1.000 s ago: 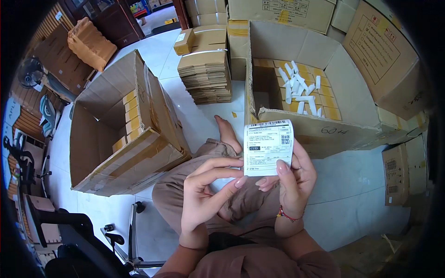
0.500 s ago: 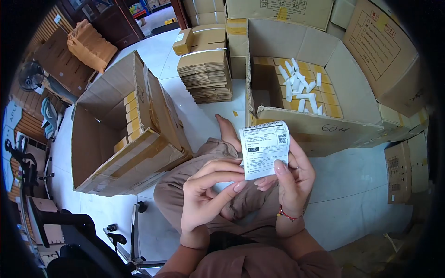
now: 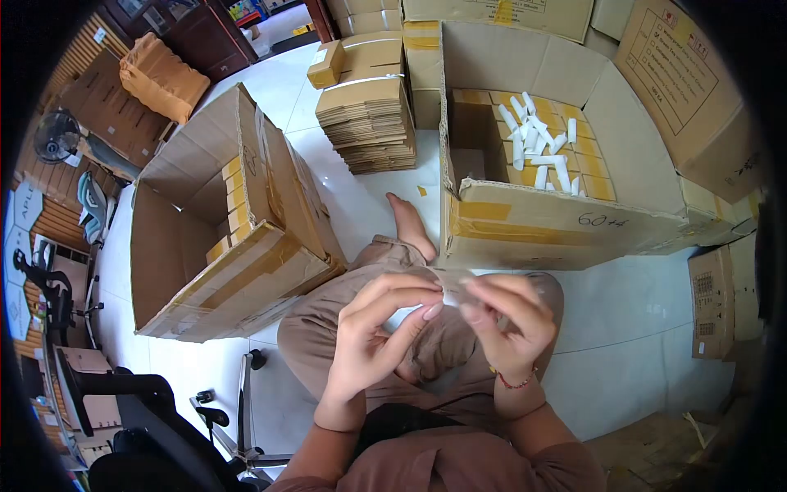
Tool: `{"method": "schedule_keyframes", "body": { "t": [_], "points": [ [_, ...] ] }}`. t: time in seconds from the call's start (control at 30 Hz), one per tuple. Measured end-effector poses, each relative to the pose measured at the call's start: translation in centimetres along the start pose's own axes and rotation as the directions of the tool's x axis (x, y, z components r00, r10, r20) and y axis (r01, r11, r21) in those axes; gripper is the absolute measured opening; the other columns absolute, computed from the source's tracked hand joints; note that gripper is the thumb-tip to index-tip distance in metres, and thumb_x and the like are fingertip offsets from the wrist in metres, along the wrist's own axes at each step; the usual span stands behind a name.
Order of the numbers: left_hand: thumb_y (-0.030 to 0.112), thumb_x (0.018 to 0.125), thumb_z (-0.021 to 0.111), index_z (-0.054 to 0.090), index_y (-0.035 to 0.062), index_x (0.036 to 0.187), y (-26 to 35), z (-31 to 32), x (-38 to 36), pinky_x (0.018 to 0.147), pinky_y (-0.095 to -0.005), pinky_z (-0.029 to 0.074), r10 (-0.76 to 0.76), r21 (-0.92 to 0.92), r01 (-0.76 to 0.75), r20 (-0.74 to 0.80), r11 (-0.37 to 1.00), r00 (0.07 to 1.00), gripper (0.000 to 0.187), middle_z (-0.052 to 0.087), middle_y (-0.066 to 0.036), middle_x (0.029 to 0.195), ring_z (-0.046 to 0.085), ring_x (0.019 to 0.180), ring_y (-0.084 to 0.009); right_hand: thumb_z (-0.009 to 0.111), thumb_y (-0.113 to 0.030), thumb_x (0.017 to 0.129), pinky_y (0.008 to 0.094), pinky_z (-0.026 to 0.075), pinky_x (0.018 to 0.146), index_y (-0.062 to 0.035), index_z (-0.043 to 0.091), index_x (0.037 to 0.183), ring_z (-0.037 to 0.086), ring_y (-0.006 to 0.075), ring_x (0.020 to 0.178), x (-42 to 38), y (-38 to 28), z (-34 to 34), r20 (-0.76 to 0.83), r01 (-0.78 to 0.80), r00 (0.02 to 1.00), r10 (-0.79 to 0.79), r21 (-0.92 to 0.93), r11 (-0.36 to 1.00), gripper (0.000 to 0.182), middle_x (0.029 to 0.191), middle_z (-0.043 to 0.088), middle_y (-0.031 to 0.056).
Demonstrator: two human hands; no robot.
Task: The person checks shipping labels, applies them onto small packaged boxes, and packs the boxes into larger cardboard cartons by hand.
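In the head view, my left hand (image 3: 379,324) is closed, thumb and fingers pinching a printed white shipping label (image 3: 452,287) above my lap. The label is seen curled and mostly hidden by the fingers, its print too blurred to read. Close at its right side is my right hand (image 3: 512,324), wearing a red bracelet (image 3: 516,382). Motion smears those fingertips, so whether they grip the label cannot be made out. Beyond the hands, several white rolled papers (image 3: 537,135) lie loosely on small taped cartons (image 3: 586,148) inside a large open cardboard box (image 3: 557,225).
Another open box (image 3: 205,299) with small cartons (image 3: 235,197) stands at the left. Flattened cardboard (image 3: 369,127) is stacked at the back, a small carton (image 3: 326,64) on top. A black office chair (image 3: 156,435) is at lower left. More boxes (image 3: 684,98) line the right.
The label, earlier held up facing me in both hands, is now lower and curled between them. My right hand has shifted its fingers over it. The view has tilted slightly.
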State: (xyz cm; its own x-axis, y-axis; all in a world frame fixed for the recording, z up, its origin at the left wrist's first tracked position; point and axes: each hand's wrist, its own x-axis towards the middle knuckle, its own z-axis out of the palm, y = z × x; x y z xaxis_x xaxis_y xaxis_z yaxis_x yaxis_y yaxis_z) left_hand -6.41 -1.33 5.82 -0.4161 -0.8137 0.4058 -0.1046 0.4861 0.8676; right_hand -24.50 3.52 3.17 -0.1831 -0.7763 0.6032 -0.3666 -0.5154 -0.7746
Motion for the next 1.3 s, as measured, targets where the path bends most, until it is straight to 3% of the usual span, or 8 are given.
{"method": "schedule_keyframes", "body": {
  "t": [0.4, 0.6, 0.67, 0.83, 1.03, 1.1, 1.17, 1.3],
  "points": [
    [0.0, 0.078, 0.072, 0.07, 0.0031, 0.098, -0.3, 1.4, 1.3, 0.089, -0.0383, 0.048, 0.076, 0.195, -0.086, 0.056, 0.977, 0.996, 0.02, 0.065, -0.009, 0.1, 0.063, 0.098, -0.0267, 0.075, 0.0, 0.077, 0.027, 0.057, 0.062, -0.0018, 0.071, 0.103, 0.07, 0.0186, 0.076, 0.7, 2.2, 0.2, -0.004, 0.237, 0.97, -0.243, -0.199, 0.951, 0.027, 0.101, 0.069, 0.0084],
    [0.006, 0.075, 0.074, 0.071, 0.0109, 0.093, 1.1, 2.0, 3.8, 0.115, -0.0542, 0.021, 0.207, 0.469, -0.298, 0.237, 0.831, 0.949, 0.018, 0.066, 0.0, 0.098, 0.055, 0.117, -0.0246, 0.065, 0.006, 0.084, 0.0244, 0.056, 0.062, 0.0051, 0.066, 0.101, 0.068, 0.0196, 0.074, 1.1, 3.2, -1.8, -0.017, 0.303, 0.951, -0.31, -0.17, 0.938, 0.017, 0.1, 0.066, 0.0178],
    [0.007, 0.074, 0.074, 0.072, 0.0115, 0.093, 2.2, 2.1, 5.2, 0.115, -0.0551, 0.019, 0.247, 0.543, -0.346, 0.248, 0.765, 0.937, 0.019, 0.066, 0.0, 0.098, 0.054, 0.117, -0.0244, 0.057, -0.004, 0.094, 0.0236, 0.051, 0.052, 0.0078, 0.058, 0.098, 0.061, 0.017, 0.059, 0.6, 3.3, -2.2, -0.123, 0.057, 0.992, -0.036, 0.17, 0.984, 0.013, 0.098, 0.061, 0.0203],
    [0.005, 0.076, 0.07, 0.069, 0.0156, 0.092, 3.3, 1.3, 10.5, 0.115, -0.0512, 0.02, 0.388, 0.746, -0.382, 0.179, 0.546, 0.904, 0.019, 0.067, 0.001, 0.098, 0.053, 0.121, -0.0251, 0.049, -0.014, 0.099, 0.0238, 0.044, 0.042, 0.0041, 0.048, 0.094, 0.052, 0.0133, 0.05, 1.7, 4.5, -5.3, -0.256, -0.016, 0.954, 0.156, 0.478, 0.878, 0.019, 0.094, 0.053, 0.0174],
    [0.009, 0.085, 0.069, 0.069, 0.001, 0.095, 1.8, 3.9, 24.0, 0.086, -0.0305, 0.048, 0.517, 0.512, -0.476, 0.07, 0.715, 0.853, 0.013, 0.071, -0.009, 0.094, 0.065, 0.094, -0.0231, 0.051, -0.014, 0.098, 0.033, 0.048, 0.072, -0.0025, 0.042, 0.095, 0.051, 0.0153, 0.075, 0.6, 9.3, -12.2, -0.536, 0.142, 0.803, 0.259, 0.595, 0.791, 0.015, 0.089, 0.045, 0.0093],
    [0.016, 0.09, 0.066, 0.07, 0.0012, 0.108, 0.8, 6.8, 28.1, 0.078, -0.0255, 0.048, 0.181, 0.132, -0.18, 0.006, 0.975, 0.984, 0.023, 0.07, -0.005, 0.1, 0.061, 0.091, -0.009, 0.05, -0.014, 0.098, 0.0354, 0.043, 0.081, -0.0071, 0.038, 0.094, 0.045, 0.0149, 0.078, -0.7, 11.0, -14.8, -0.539, 0.457, 0.807, 0.242, 0.829, 0.323, 0.015, 0.091, 0.039, 0.0055],
    [0.018, 0.091, 0.067, 0.069, -0.0007, 0.107, -0.7, 11.1, 31.8, 0.076, -0.0231, 0.046, 0.066, -0.187, -0.061, 0.022, 0.98, 0.998, 0.025, 0.068, -0.002, 0.094, 0.058, 0.083, -0.0069, 0.046, -0.016, 0.099, 0.0314, 0.042, 0.073, -0.0092, 0.036, 0.094, 0.041, 0.0135, 0.074, -2.7, 12.6, -16.3, -0.545, 0.485, 0.808, 0.224, 0.831, 0.274, 0.013, 0.093, 0.036, 0.0042],
    [0.037, 0.091, 0.067, 0.061, 0.0069, 0.126, -4.8, 19.5, 37.1, 0.084, -0.0265, 0.047, -0.045, 0.037, 0.034, 0.368, 0.999, 0.929, 0.046, 0.066, -0.01, 0.111, 0.06, 0.097, -0.0136, 0.043, -0.016, 0.098, 0.0282, 0.041, 0.064, -0.0102, 0.037, 0.089, 0.04, 0.0119, 0.067, -3.4, 13.7, -18.1, -0.62, 0.571, 0.708, 0.337, 0.784, 0.243, 0.012, 0.09, 0.037, 0.0042]
  ]
}}
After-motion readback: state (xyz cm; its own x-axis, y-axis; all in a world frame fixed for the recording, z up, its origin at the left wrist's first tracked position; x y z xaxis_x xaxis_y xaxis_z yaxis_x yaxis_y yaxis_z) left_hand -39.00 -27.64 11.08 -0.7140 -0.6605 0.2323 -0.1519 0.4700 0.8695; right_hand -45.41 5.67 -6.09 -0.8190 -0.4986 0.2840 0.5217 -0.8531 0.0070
